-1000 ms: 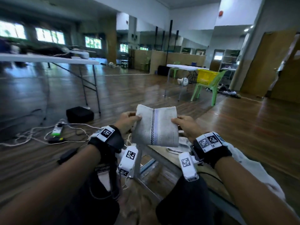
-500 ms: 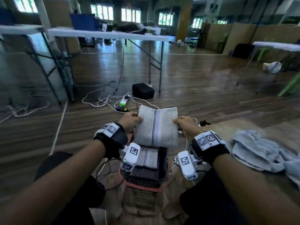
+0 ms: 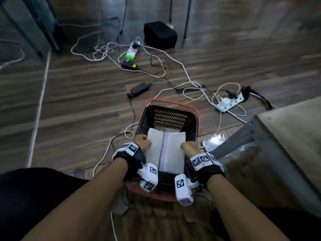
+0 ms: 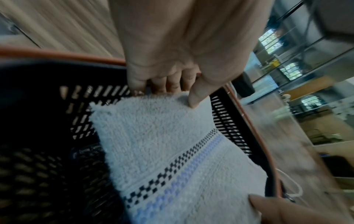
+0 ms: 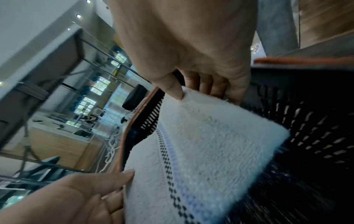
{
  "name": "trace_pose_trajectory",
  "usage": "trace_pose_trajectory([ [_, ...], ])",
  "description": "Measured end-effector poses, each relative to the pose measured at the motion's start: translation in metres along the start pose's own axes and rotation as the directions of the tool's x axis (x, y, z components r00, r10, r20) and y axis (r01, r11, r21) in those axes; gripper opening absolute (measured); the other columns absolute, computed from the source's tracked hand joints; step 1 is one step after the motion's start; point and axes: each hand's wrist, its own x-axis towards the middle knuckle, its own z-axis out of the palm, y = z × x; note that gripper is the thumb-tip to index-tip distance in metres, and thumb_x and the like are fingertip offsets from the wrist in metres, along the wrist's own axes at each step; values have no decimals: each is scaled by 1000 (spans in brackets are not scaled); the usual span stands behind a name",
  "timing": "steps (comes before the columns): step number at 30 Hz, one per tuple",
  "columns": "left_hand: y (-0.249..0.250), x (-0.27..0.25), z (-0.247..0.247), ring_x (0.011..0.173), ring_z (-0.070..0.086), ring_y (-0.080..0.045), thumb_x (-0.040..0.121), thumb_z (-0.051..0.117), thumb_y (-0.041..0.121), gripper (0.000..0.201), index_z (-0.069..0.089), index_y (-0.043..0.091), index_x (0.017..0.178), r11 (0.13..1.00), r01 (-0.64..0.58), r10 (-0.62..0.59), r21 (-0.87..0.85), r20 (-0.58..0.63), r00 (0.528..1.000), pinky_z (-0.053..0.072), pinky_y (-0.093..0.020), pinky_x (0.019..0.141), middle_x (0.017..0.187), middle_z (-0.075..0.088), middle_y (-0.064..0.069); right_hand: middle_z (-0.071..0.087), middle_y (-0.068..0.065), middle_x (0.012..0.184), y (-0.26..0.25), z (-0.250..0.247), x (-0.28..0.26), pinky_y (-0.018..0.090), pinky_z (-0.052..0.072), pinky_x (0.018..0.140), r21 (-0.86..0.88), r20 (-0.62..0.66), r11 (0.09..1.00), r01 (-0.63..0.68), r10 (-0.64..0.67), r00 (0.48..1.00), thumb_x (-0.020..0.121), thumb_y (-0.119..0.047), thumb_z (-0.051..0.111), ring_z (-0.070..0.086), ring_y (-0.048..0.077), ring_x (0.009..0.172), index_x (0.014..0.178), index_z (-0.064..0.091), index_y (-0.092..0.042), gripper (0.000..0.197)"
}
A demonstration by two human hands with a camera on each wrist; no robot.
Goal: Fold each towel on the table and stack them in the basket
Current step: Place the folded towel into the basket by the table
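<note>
Below, wood floor [image 3: 69, 101], cables [image 3: 97, 49]; left hand [image 3: 141, 142], right hand [image 3: 190, 148] pinch towel [image 3: 165, 150] over basket [image 3: 172, 103].

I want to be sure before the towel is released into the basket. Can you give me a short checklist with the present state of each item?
1. Folded towel held on both sides by left hand and right hand: ok.
2. Towel is over the basket opening: ok.
3. Fold stays neat, stripe straight: ok.
4. Towel already resting on what lies below: cannot tell.
5. Another towel lies flat underneath: cannot tell, only an edge shows.
6. Fingers clear of the basket wall: ok.
</note>
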Motion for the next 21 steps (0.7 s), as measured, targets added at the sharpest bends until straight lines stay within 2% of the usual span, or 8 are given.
trace_pose_trajectory([
  [2,-11,40,9,97,65,-30,57,48,21,50,69,6,99,999,45,-45,29,3,999,53,-36,86,101,69,-15,57,23,123,1,13,39,24,34,76,-19,-2,999,-39,39,999,91,-9,41,53,34,114,119,56,7,35],
  [7,-12,109,29,104,61,-33,80,50,4,36,62,2,114,997,80,-80,-13,-37,996,50,-38,93,113,65,-17,60,25,118,3,35,126,28,34,75,26,-57,995,-98,99,993,88,-6,42,56,36,109,113,57,11,34],
  [9,-12,135,40,107,59,-31,84,47,0,36,59,2,118,997,73,-73,-15,-58,996,47,-30,90,113,63,-13,61,24,110,2,39,153,30,34,75,60,-85,992,-109,114,990,88,-9,43,57,36,105,113,56,10,34],
  [10,-12,145,44,107,58,-30,85,46,-1,36,58,2,119,997,71,-72,-16,-59,996,45,-29,86,110,62,-11,60,22,101,2,40,164,31,34,74,78,-103,990,-117,124,987,88,-10,43,57,34,98,110,57,8,31],
  [12,-14,166,52,108,57,-31,84,45,-1,38,57,1,120,998,62,-64,-28,-67,996,44,-29,86,116,62,-13,55,13,79,2,43,184,32,35,71,100,-139,989,-108,121,983,86,-13,43,54,29,80,95,56,2,21],
  [14,-17,178,57,110,56,-30,84,45,0,39,56,2,121,998,54,-56,-20,-83,995,42,-27,84,119,61,-15,50,8,67,3,45,197,30,35,66,107,-160,989,-104,120,980,85,-13,42,49,25,63,81,52,-1,16],
  [18,-26,197,64,108,58,-30,83,46,3,40,56,7,122,998,61,-61,-5,-111,992,45,-28,86,118,62,-13,45,5,63,11,51,214,29,34,61,107,-180,991,-78,96,979,84,-10,41,44,22,56,68,45,-5,17],
  [21,-33,202,68,109,57,-28,85,45,3,41,53,7,124,998,60,-59,9,-125,990,40,-23,83,119,61,-12,42,4,67,16,59,217,27,28,53,134,-183,989,-64,88,979,85,-9,39,43,22,61,76,43,-4,11],
])
